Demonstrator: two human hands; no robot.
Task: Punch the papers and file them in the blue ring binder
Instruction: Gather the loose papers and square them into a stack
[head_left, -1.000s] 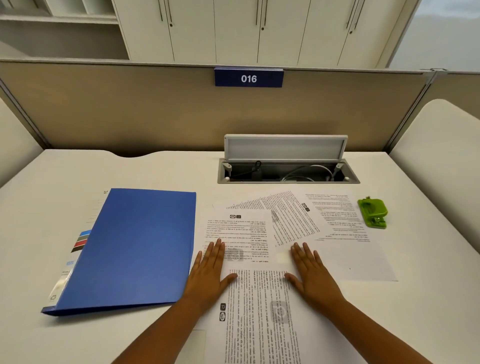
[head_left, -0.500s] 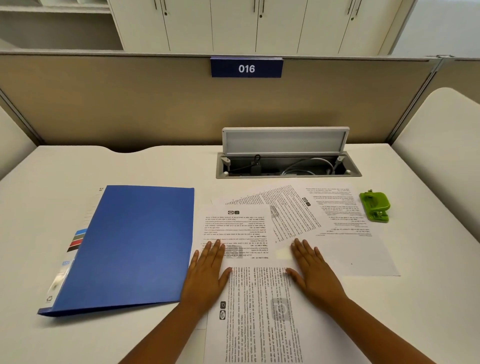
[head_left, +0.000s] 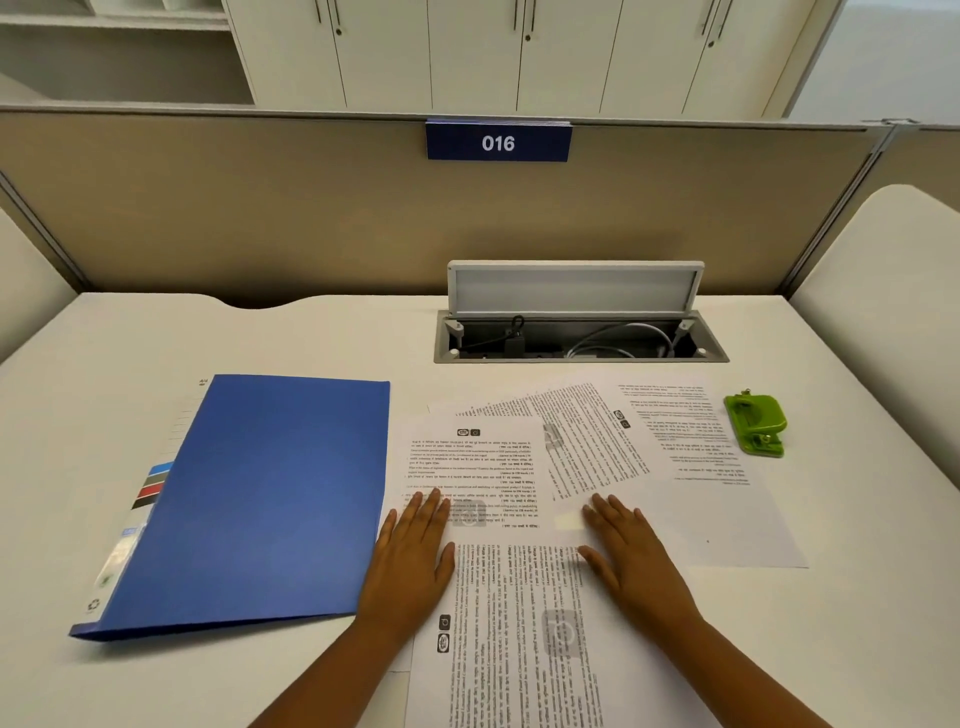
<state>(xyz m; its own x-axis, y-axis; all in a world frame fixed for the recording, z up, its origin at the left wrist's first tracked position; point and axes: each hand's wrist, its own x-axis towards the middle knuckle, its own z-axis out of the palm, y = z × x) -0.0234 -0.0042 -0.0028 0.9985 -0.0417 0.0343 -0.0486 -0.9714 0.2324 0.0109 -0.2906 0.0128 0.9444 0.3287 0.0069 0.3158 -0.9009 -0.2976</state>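
Both hands, left (head_left: 415, 561) and right (head_left: 631, 558), are lying flat and apart on the loose papers (head_left: 519, 623) beside the closed binder (head_left: 260, 499); thin, floppy, slippery sheets, probably best squared and gripped by the edges.

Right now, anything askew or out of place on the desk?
Yes: the papers lie fanned at different angles, overlapping, not squared into a stack. The cable hatch behind them stands open. Blue ring binder closed; nothing looks damaged.
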